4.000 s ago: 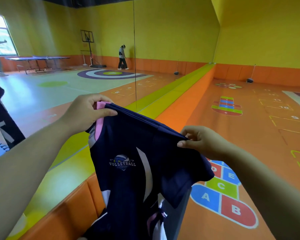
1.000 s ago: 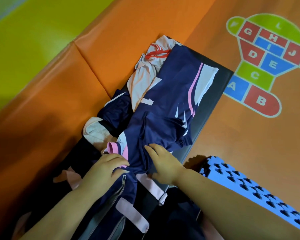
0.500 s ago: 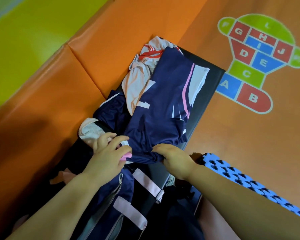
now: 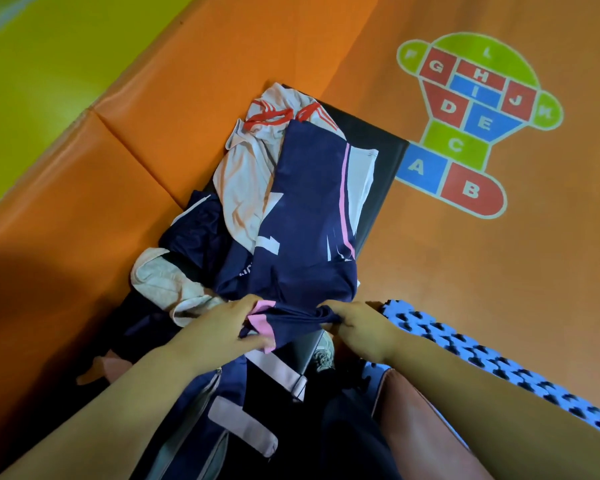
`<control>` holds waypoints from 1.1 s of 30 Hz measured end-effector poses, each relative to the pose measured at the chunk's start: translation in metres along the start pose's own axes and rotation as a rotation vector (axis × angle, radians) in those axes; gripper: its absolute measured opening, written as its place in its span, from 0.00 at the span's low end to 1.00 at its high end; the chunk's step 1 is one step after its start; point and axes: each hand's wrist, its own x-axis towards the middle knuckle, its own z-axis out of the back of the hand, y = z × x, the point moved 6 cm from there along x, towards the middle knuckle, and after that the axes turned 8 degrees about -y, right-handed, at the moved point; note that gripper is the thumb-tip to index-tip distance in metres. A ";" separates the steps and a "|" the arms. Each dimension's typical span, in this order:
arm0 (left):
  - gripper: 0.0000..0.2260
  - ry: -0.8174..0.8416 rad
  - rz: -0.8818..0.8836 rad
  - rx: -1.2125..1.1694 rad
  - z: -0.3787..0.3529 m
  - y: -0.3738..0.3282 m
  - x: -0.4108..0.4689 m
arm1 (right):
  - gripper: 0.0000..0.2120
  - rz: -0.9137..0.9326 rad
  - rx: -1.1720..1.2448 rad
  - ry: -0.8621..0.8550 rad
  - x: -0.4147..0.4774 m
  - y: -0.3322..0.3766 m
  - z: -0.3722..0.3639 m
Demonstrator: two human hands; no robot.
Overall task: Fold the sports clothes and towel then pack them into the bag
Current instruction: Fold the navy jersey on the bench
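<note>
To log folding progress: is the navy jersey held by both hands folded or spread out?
Partly folded: the navy jersey lies as a narrow lengthwise strip, and the left hand and right hand grip its near end.

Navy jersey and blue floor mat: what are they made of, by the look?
Navy jersey: thin synthetic knit, probably polyester; slight sheen, drapes softly, bunches into fine folds. Blue floor mat: likely EVA foam; matte, puzzle-tooth cutouts.
</note>
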 end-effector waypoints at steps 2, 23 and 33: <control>0.19 0.044 -0.014 0.038 0.001 -0.005 0.000 | 0.15 -0.019 0.027 -0.003 -0.003 -0.002 0.001; 0.25 -0.337 0.222 -0.545 0.089 0.002 0.113 | 0.11 -0.107 0.562 -0.152 0.074 -0.018 0.066; 0.21 -0.503 0.254 -0.602 0.122 0.015 0.317 | 0.11 -0.167 0.734 -0.207 0.244 -0.081 0.150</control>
